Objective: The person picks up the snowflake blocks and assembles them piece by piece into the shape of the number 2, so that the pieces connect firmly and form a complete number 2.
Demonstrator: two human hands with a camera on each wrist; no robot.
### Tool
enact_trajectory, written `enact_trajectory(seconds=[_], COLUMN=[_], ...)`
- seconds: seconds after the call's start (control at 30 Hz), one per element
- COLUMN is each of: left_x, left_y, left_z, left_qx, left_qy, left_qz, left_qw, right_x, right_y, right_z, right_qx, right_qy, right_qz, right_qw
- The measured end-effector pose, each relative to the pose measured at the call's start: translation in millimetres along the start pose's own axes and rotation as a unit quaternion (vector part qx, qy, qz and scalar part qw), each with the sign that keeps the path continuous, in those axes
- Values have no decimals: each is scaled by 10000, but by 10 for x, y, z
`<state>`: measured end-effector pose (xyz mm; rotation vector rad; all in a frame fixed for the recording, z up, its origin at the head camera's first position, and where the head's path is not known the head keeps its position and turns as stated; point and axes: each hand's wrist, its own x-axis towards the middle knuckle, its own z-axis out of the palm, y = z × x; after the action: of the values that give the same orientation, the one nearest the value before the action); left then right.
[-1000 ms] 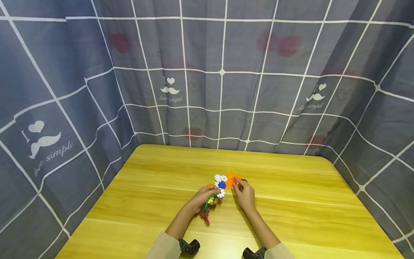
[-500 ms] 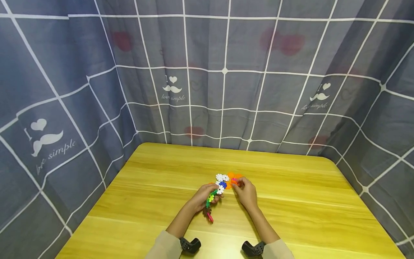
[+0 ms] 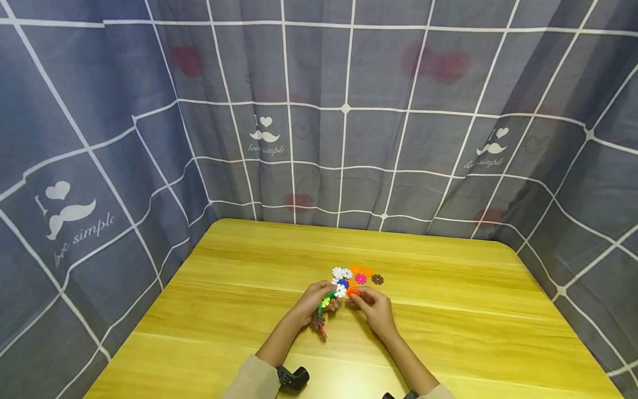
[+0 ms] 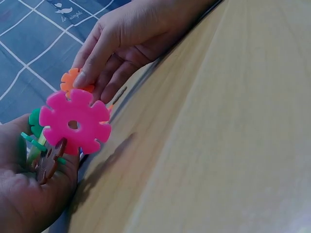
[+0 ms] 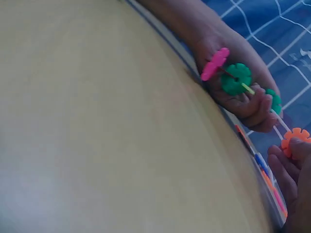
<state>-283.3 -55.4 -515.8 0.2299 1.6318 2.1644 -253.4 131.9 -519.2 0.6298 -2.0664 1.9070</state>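
My left hand (image 3: 309, 303) grips a chain of notched, flower-shaped plastic discs. At the chain's near end stands a pink disc (image 4: 73, 121), slotted to a brown disc (image 4: 48, 162). Green discs (image 5: 236, 79) and a yellow-green disc (image 3: 325, 302) follow between the fingers, and a white disc (image 3: 341, 291) is at the far end. My right hand (image 3: 377, 312) pinches an orange disc (image 5: 294, 141) between thumb and fingers, close beside that white disc. Whether the orange and white discs are joined, I cannot tell. Part of the chain is hidden by the left hand.
Loose discs lie on the wooden table (image 3: 448, 310) just beyond the hands: white discs (image 3: 338, 272), a blue disc (image 3: 343, 284), orange discs (image 3: 368, 271), a pink disc (image 3: 361, 279) and a brown disc (image 3: 377, 279). A grey checked curtain (image 3: 319, 138) surrounds the table.
My right hand has picked an orange disc from the loose ones and brought it nearer, to the chain's white end. This uncovers the loose pink and brown discs. The left hand stays nearly in place.
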Motion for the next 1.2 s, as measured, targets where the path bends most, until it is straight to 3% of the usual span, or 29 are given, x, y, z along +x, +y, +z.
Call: enact_trajectory(seconds=[0.2,0.53,0.77,0.9,1.0,1.13,1.2], left_x=[-5,-4,-18,-26,-25,-8,-3], left_y=[4,-13,-21,-28,-25,-13,-4], left_z=[6,14,2,14,33,35,23], left_qx=[79,389,487,500,328,-89,-207], left_qy=[32,11,-54,-9,36,27,-31], left_qz=[52,99,261,298,248,251,210], left_qw=[9999,9992,9985,9983,9991,9996,9996], right_x=[-8,-23,-25,-37,-43,-22,-4], right_y=[-127,-150,-220,-234,-194,-26,76], right_z=[35,67,123,137,132,112,98], right_qx=[-141,-690,-1349,-1573,-1429,-1103,-1229], right_qy=[86,129,294,372,477,748,836], right_qz=[-23,-895,-1353,-1360,-1206,-1024,-1043], right_qw=[9999,9935,9811,9774,9812,9858,9834])
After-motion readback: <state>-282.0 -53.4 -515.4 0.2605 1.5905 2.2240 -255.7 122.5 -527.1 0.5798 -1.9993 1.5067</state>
